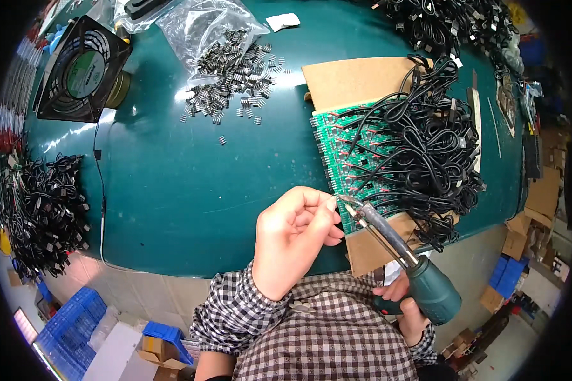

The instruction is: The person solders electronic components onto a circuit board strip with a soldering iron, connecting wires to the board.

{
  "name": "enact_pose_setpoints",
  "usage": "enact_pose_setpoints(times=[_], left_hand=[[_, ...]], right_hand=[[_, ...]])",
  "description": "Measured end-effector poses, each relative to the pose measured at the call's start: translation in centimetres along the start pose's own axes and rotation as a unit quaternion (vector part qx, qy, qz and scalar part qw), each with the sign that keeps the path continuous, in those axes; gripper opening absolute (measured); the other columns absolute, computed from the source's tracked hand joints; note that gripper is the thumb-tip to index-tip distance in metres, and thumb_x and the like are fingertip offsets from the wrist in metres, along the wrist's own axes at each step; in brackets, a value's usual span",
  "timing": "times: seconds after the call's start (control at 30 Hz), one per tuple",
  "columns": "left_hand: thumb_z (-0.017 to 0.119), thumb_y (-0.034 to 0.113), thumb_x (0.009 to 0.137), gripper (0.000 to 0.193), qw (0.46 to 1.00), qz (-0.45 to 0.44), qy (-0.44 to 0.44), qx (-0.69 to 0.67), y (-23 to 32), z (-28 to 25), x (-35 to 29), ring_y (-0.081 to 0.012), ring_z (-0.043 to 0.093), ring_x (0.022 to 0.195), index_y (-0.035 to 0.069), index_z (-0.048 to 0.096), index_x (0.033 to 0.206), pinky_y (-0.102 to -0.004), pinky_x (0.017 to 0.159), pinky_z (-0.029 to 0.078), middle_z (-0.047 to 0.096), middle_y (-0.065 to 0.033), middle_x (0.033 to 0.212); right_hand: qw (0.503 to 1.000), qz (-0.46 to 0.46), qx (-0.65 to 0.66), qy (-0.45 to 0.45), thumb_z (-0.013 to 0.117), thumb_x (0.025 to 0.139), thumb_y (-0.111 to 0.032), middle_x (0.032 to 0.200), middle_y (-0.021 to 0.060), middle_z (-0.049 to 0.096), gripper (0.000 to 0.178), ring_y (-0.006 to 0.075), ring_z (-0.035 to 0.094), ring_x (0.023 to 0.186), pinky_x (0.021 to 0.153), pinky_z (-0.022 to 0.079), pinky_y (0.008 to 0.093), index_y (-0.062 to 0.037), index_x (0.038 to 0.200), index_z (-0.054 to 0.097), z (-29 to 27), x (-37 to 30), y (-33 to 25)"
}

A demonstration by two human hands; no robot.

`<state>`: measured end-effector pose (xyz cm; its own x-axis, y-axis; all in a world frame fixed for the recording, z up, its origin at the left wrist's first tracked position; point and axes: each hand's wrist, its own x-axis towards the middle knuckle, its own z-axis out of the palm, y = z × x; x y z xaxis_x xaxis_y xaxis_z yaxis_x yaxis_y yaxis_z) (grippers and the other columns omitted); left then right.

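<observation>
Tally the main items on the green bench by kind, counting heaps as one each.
Green-handled soldering iron, held by the right hand: 1
Green circuit board panel: 1
Black square cooling fan: 1
Black cable heaps: 3
Clear plastic bags: 2
Total: 8

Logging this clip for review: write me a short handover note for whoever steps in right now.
Left hand: pinched shut near the soldering iron tip; what it holds is too small to tell.
Right hand: grips the iron's green handle, tip at the near left corner of the green circuit boards.
Black cables already lie attached across the boards.
Loose small parts remain up the table.
</observation>
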<state>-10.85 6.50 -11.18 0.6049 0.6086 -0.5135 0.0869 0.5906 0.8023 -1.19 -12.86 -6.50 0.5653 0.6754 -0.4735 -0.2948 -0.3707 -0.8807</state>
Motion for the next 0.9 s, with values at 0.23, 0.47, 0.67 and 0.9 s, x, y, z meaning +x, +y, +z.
enact_pose_setpoints(times=[0.23,0.47,0.67,0.9], left_hand=[[0.051,0.009,0.088,0.014,1.0,0.013,0.021,-0.005,-0.07,0.22,0.07,-0.0145,0.061,0.061,-0.005,0.053,0.089,-0.0242,0.055,0.052,0.059,-0.0103,0.075],[0.051,0.008,0.087,0.013,1.0,0.016,0.023,-0.004,-0.13,0.17,0.03,-0.0145,0.061,0.061,-0.005,0.053,0.088,-0.0239,0.054,0.052,0.059,-0.0102,0.075],[0.049,0.004,0.087,0.011,1.0,-0.004,-0.003,-0.013,-0.13,-0.11,0.06,-0.0121,0.061,0.067,-0.005,0.052,0.092,-0.0233,0.06,0.053,0.059,-0.0098,0.08],[0.052,0.008,0.087,0.013,1.0,0.012,0.025,-0.002,0.04,0.22,0.04,-0.0144,0.061,0.061,-0.005,0.053,0.089,-0.0239,0.054,0.052,0.059,-0.0105,0.075]], right_hand=[[1.0,0.011,0.011,-0.001,0.061,0.078,-0.04,0.072,0.0089,0.047,0.044,0.0198,0.053,0.068,0.071,0.053,0.0408,0.0018,0.08,0.048,-0.04,-0.14,0.06],[1.0,0.018,0.015,0.008,0.062,0.076,-0.045,0.072,0.0086,0.047,0.05,0.0197,0.054,0.071,0.074,0.052,0.0406,0.0026,0.085,0.048,0.13,-0.29,-0.2],[0.999,0.014,0.03,0.009,0.061,0.077,-0.045,0.074,0.0082,0.047,0.05,0.0194,0.054,0.073,0.075,0.052,0.0407,0.0019,0.087,0.047,0.28,0.06,-0.21],[1.0,0.019,0.019,-0.002,0.061,0.079,-0.042,0.075,0.0079,0.047,0.045,0.0189,0.054,0.073,0.074,0.053,0.0413,0.001,0.086,0.047,0.21,0.28,-0.37]])
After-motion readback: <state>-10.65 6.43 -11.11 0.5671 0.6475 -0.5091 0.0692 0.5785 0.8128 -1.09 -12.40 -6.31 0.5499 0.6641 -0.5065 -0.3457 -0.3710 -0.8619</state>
